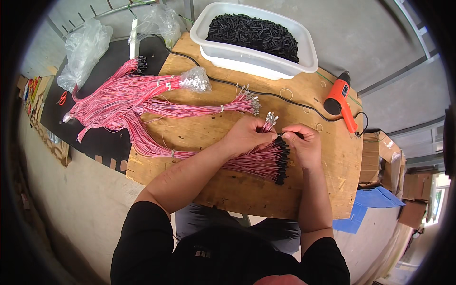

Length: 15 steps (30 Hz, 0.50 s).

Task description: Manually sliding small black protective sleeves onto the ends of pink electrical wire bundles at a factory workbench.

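Note:
My left hand (247, 136) is closed round a small bunch of pink wires, whose silvery metal terminals (270, 119) stick up past the thumb and forefinger. Close by, my right hand (305, 143) is pinched at a wire end beside the left fingertips. Something small and black shows between its fingers, seemingly a short black sleeve. Below both hands a fanned bundle of pink wires (254, 165) lies on the table, its ends capped with black sleeves (282, 166). Another tied bundle with bare metal terminals (248, 101) lies farther off.
At the back stands a white plastic tub (311, 57) of loose black sleeves (251, 34). An orange heat gun (338, 99) rests at the right, its black cord (266, 93) crossing the wooden table (327, 190). Pink wires (109, 97), plastic bags (86, 52) and red scissors (62, 98) occupy the left.

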Each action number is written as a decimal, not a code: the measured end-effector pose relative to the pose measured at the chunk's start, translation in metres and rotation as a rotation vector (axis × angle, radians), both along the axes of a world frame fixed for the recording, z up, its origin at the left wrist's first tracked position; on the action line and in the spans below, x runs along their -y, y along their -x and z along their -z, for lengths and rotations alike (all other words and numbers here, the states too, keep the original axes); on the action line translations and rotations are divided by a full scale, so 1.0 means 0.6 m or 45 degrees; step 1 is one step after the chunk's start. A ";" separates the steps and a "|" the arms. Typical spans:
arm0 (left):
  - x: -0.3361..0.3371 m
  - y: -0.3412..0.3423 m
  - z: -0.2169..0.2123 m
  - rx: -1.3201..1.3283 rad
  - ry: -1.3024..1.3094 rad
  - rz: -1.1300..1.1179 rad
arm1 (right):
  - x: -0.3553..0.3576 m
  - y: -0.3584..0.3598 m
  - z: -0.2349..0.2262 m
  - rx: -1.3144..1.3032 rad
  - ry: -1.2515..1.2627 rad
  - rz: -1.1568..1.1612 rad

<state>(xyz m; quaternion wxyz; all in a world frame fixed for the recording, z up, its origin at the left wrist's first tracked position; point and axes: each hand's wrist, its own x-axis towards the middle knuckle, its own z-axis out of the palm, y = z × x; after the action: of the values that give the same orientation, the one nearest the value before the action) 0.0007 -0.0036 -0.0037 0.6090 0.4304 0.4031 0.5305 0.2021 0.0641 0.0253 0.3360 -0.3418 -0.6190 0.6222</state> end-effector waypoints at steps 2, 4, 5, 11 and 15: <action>0.000 0.000 0.001 0.000 0.007 -0.015 | -0.002 -0.001 -0.001 -0.003 0.044 0.017; -0.002 -0.001 0.003 0.001 0.013 -0.029 | -0.005 -0.002 0.001 -0.043 0.124 0.059; -0.002 -0.001 0.003 -0.004 0.022 -0.040 | -0.006 -0.002 0.002 -0.044 0.124 0.059; -0.001 0.000 0.005 0.020 0.015 -0.048 | -0.012 -0.006 -0.007 -0.196 0.358 0.078; 0.000 -0.001 0.001 0.062 0.010 -0.029 | -0.015 -0.010 -0.005 -0.201 0.431 0.017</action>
<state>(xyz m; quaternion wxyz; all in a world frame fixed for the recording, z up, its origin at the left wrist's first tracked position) 0.0015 -0.0036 -0.0044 0.6143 0.4103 0.3950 0.5461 0.2083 0.0730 0.0283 0.3251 -0.3477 -0.4749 0.7402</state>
